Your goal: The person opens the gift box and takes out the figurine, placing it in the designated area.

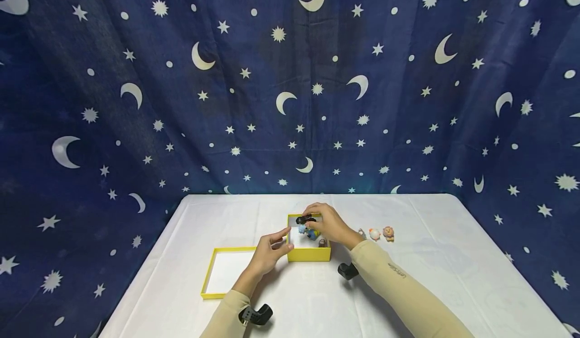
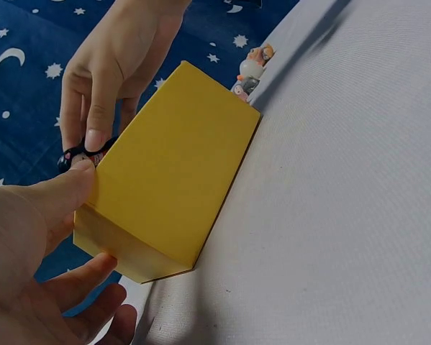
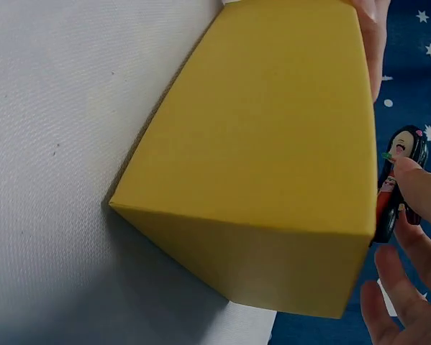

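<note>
A small figurine with long black hair and a red outfit is pinched between the thumb and fingers of my right hand. It tilts over the back part of an open yellow box. My left hand is at the box's left side, fingers spread, its thumb at the rim near the front corner in the left wrist view. Inside the box lie a blue-and-yellow figure, a light blue figure and a brownish one. My right hand partly hides the box's interior.
A yellow-edged white lid lies left of the box. To the right, a pinkish figure, a white round figure and a greyish one stand in a row. A starry blue curtain hangs behind the white table.
</note>
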Demonstrator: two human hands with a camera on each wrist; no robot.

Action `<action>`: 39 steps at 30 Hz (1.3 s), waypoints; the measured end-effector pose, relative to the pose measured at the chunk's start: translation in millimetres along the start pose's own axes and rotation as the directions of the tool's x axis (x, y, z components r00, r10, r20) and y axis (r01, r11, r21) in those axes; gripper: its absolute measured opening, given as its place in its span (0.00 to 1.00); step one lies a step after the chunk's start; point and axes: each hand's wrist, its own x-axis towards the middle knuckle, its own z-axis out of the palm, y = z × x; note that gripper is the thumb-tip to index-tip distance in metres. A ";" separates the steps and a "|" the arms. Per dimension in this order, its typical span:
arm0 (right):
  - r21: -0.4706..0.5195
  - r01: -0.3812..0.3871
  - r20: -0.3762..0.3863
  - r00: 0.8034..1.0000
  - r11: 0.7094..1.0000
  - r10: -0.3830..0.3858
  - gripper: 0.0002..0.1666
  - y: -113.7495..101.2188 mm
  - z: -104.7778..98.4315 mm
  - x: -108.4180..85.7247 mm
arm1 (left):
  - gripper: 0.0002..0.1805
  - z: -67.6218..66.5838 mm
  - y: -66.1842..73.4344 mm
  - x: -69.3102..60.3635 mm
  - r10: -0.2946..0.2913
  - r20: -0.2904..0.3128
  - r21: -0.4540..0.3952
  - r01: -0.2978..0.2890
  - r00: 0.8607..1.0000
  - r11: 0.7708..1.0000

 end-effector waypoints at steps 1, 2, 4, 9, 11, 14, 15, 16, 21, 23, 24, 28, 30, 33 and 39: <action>0.011 -0.008 0.000 1.000 1.000 0.008 0.13 0.1 -0.7 -0.4 | 0.27 0.3 -0.2 0.0 0.004 -0.004 0.002 -0.004 1.000 1.000; 0.022 -0.018 0.000 1.000 1.000 0.018 0.13 0.1 -1.2 -0.9 | 0.27 0.3 0.2 0.0 0.006 -0.004 -0.002 -0.006 1.000 1.000; 0.039 -0.034 -0.002 0.999 0.999 0.034 0.12 0.3 -1.7 -1.6 | 0.27 0.0 1.5 -0.7 0.015 -0.004 0.001 -0.015 1.000 1.000; 0.052 -0.063 -0.021 0.998 0.997 0.064 0.13 -0.3 -3.7 -3.1 | 0.28 -1.1 3.8 -2.0 0.022 0.003 -0.018 -0.022 1.000 1.000; 0.048 -0.073 -0.032 0.997 0.996 0.074 0.13 -2.5 -3.0 -4.7 | 0.28 -2.9 3.8 -3.5 0.024 0.009 -0.026 -0.024 1.000 0.999; 0.053 -0.077 -0.046 0.996 0.996 0.079 0.14 -5.7 -1.6 -6.9 | 0.28 -5.2 2.8 -5.3 0.029 0.015 -0.027 -0.028 0.999 0.999; 0.058 -0.073 -0.052 0.996 0.996 0.077 0.14 -6.6 -1.0 -7.7 | 0.28 -6.0 2.0 -5.7 0.031 0.017 -0.027 -0.030 0.999 0.999; 0.065 -0.070 -0.057 0.996 0.995 0.074 0.14 -7.6 -0.6 -8.6 | 0.28 -6.6 1.2 -6.0 0.033 0.019 -0.027 -0.032 0.999 0.999; 0.087 -0.042 -0.092 0.995 0.995 0.050 0.13 -13.1 1.0 -14.1 | 0.27 -10.0 -2.1 -8.5 0.044 0.028 -0.026 -0.043 0.999 0.999; 0.092 -0.036 -0.102 0.994 0.995 0.045 0.13 -15.6 1.7 -16.5 | 0.27 -11.3 -2.8 -10.3 0.049 0.031 -0.030 -0.048 0.998 0.998; 0.095 -0.037 -0.107 0.993 0.995 0.047 0.13 -16.8 2.3 -17.5 | 0.27 -12.0 -3.0 -11.2 0.050 0.034 -0.033 -0.049 0.998 0.998; 0.122 -0.029 -0.110 0.993 0.992 0.042 0.14 -15.0 0.4 -17.3 | 0.27 -11.1 -2.6 -10.6 0.044 0.030 -0.033 -0.043 0.999 0.999; 0.139 -0.016 -0.111 0.993 0.990 0.032 0.16 -13.7 -0.6 -17.4 | 0.28 -11.0 -2.8 -9.9 0.037 0.031 -0.024 -0.037 0.999 0.999; 0.175 -0.007 -0.112 0.993 0.985 0.027 0.20 -11.7 -2.2 -17.5 | 0.28 -11.0 -3.1 -8.4 0.031 0.032 -0.007 -0.031 0.999 1.000; 0.218 0.008 -0.118 0.993 0.976 0.018 0.26 -9.0 -6.0 -16.9 | 0.28 -10.5 -2.9 -6.4 0.028 0.036 0.013 -0.029 0.999 1.000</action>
